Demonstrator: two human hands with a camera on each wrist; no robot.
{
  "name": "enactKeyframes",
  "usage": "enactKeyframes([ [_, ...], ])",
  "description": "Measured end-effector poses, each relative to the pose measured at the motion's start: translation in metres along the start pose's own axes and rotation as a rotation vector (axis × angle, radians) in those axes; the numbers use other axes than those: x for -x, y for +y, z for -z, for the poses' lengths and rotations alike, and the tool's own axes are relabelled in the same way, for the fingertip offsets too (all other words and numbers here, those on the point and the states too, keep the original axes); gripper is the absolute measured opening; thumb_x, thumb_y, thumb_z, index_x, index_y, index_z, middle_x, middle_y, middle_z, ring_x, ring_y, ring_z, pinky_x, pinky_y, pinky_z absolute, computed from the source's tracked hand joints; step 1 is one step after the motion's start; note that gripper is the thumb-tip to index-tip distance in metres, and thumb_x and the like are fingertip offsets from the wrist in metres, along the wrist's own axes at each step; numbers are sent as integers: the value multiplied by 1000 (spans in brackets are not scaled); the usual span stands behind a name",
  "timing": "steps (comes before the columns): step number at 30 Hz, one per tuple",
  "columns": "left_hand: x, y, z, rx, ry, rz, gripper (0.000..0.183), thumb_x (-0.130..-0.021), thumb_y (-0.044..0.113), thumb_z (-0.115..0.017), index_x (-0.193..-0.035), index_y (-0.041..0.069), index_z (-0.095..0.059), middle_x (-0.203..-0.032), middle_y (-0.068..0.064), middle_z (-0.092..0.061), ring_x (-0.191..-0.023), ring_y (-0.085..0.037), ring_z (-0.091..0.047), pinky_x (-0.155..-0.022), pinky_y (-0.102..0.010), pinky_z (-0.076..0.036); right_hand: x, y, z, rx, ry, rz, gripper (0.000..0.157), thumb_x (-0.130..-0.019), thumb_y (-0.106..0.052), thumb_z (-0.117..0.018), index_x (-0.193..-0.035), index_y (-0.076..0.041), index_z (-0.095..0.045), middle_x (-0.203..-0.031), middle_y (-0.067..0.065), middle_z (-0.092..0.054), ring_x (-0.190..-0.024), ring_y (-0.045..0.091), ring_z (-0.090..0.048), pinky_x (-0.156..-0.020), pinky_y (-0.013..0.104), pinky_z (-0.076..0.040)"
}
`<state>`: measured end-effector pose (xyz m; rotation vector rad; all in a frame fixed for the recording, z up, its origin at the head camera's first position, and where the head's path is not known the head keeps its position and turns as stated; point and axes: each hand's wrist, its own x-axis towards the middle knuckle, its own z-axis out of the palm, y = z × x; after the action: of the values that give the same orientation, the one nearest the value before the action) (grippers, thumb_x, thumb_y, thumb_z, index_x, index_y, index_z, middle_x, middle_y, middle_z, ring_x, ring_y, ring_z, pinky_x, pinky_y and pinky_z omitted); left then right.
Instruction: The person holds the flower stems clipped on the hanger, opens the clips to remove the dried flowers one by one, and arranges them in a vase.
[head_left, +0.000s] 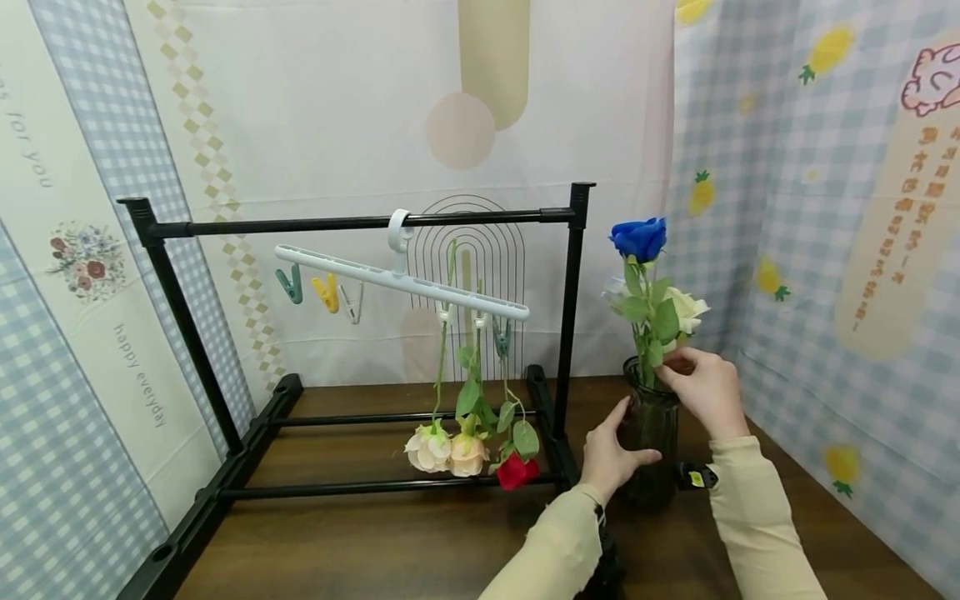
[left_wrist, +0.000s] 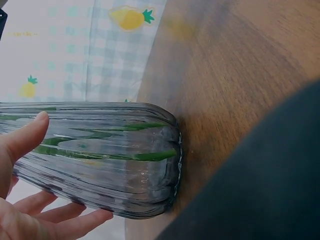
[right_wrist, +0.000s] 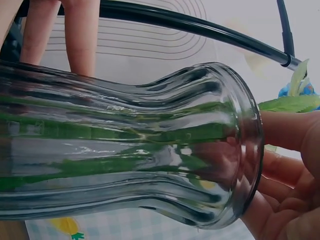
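A ribbed clear-glass vase point(head_left: 660, 421) stands upright on the table at the right. My left hand point(head_left: 609, 457) holds its side, with thumb and fingers spread around the glass in the left wrist view. Over the vase's mouth, my right hand point(head_left: 707, 390) pinches a rose stem among the leaves, its fingertips close to the rim in the right wrist view. A blue rose point(head_left: 639, 239) rises highest from the vase, with a white rose point(head_left: 686, 310) lower at its right and another pale bloom behind. Green stems point(left_wrist: 155, 155) reach near the vase's bottom.
Left of the vase stands a black rack point(head_left: 573, 317). From its top bar hangs a tilted pale-blue hanger point(head_left: 360, 271) with clips. Two pale roses point(head_left: 429, 448) and a red rose point(head_left: 517, 472) hang upside down from its lower end. Patterned cloth encloses the table.
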<state>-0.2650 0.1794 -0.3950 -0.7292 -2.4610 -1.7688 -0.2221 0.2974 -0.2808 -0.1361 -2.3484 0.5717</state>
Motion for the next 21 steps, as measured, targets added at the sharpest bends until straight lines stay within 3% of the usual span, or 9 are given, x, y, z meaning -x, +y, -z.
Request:
enactKeyframes([
  [11,3,-3,-2,-27,3,8,82,-71,26,-87,-142,34,-48,-136,7,-60,-125,-20,-57,-98,-39,-50,6,3,-4,-35,59,-17,15,-87,-11,-67,-96,0,-73,-90,21,-73,-81,36,-68,-69,45,-50],
  [15,3,-3,-3,-38,-6,11,82,-71,27,-87,-142,36,-47,-136,7,-60,-125,-20,-58,-98,-39,-50,9,3,-5,-47,87,-17,14,-87,-10,-67,-97,-1,-73,-90,20,-74,-81,35,-68,-66,36,-49],
  [18,1,-2,-3,-60,-24,2,83,-73,30,-85,-144,38,-44,-137,6,-59,-125,-20,-58,-98,-39,-50,14,0,-7,-56,131,31,12,-87,-7,-67,-96,-1,-72,-90,20,-73,-80,34,-69,-66,33,-50],
  [21,0,-2,-1,-104,-50,1,83,-75,34,-83,-146,38,-40,-138,4,-58,-124,-22,-58,-98,-40,-49,22,-6,-9,-57,181,111,10,-86,-3,-68,-95,0,-72,-89,19,-73,-77,33,-69,-66,39,-53],
])
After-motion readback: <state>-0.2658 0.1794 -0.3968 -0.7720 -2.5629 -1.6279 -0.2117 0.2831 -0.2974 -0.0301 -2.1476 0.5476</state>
